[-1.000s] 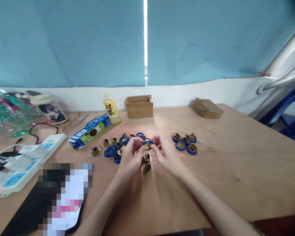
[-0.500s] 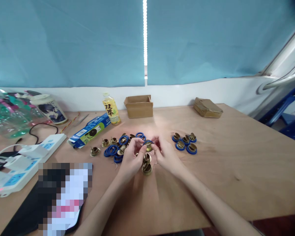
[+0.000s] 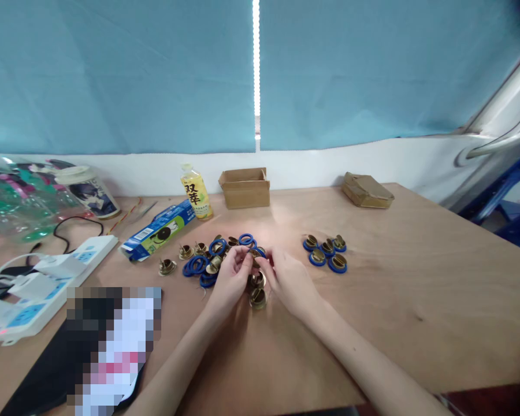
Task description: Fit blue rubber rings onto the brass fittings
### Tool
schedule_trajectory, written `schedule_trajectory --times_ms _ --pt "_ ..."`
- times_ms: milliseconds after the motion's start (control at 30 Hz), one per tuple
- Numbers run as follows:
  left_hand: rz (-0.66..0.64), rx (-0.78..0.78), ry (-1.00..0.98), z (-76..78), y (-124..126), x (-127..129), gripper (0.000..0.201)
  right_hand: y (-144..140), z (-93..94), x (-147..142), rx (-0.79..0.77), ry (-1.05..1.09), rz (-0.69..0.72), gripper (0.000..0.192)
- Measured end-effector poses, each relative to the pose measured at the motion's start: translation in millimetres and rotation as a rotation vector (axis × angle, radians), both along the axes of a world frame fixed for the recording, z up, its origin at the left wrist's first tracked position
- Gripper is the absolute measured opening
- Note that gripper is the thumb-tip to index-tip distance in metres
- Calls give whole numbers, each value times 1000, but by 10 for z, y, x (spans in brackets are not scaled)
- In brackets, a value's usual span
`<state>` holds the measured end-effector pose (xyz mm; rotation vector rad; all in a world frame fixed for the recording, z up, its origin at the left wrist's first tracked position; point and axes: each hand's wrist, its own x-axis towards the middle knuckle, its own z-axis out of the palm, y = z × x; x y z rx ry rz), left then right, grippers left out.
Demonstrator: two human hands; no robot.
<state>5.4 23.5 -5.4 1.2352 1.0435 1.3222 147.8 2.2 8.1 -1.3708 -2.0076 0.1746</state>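
Note:
My left hand (image 3: 234, 273) and my right hand (image 3: 289, 277) meet above the table, fingertips pinched on a round brass-coloured fitting (image 3: 256, 258) with a blue ring (image 3: 262, 251) at it. Fingers partly cover both, so how far the ring sits around the fitting cannot be made out. Just below the hands stand two more brass fittings, the nearer one (image 3: 257, 298) in plain view. Beside my left hand lies a mixed pile of loose blue rings (image 3: 196, 266) and brass fittings (image 3: 167, 267). To the right, several fittings with blue rings around their bases (image 3: 338, 263) form a group.
At the back stand an open cardboard box (image 3: 247, 193), a yellow-labelled bottle (image 3: 197, 193) and a flattened brown carton (image 3: 367, 190). A blue box (image 3: 158, 231), a cup (image 3: 93, 193), a white power strip (image 3: 47, 294) and a blurred-out phone (image 3: 121, 346) lie leftward.
Both hands have shifted slightly left with the fitting and ring. My right fingers now cover more of the piece, which appears turned. The pile and the right-hand group look unchanged.

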Motion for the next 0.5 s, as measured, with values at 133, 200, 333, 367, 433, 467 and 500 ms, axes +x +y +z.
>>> schedule_trajectory --times_ms 133,200,333,367,433,467,500 --pt "10 27 -11 2 2 2 37 -39 51 -7 80 -128 7 25" --pt "21 41 -12 11 3 -1 36 -55 68 -13 114 -130 31 20" --pt "34 56 -6 49 -8 -6 36 -77 61 -34 136 -115 34 10" --pt "34 59 -4 60 -14 -5 37 -80 55 -38 136 -105 35 10" --pt "30 56 -2 82 -29 -2 37 -83 47 -41 137 -73 45 9" --pt "22 52 -4 91 -36 0 37 -83 46 -38 138 -54 53 9" --pt "10 45 -8 98 -42 2 37 -81 47 -34 139 -36 59 9"
